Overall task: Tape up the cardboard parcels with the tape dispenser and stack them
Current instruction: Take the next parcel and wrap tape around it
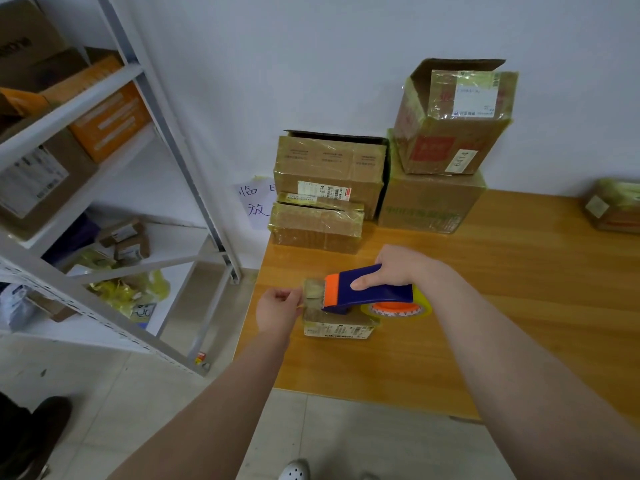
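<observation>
Head camera: a person stands at the near-left corner of a wooden table (502, 306), both bare forearms reaching in over a small cardboard parcel (337, 323) that lies flat on the tabletop. The right hand (398, 266) is wrapped around the blue handle of a tape dispenser (369, 294), thumb pressed along its side; the orange blade end points left, and the roll of clear tape (398, 310) sits at the dispenser's right end, above the parcel's right edge. The dispenser appears to rest on the parcel's top, though the contact itself is hidden. The left hand (278, 310) is just left of the parcel, fingers pinched on the loose end of tape (313, 291) drawn out from the blade — a short, cloudy strip stretched between hand and dispenser.

Behind the parcel, against the white wall, more taped boxes stand on the table: a low flat box (317, 228) nearest, a larger carton (329, 168) behind it, and to their right a two-high stack (436, 202) topped by a box with one open flap (453, 116). Far right of the parcel, another wrapped box (613, 206) is cut by the frame edge. Left of the table stands a white metal shelving unit (114, 188) loaded with cartons — a handwritten paper note (256, 202) hangs on the wall between shelf and table
</observation>
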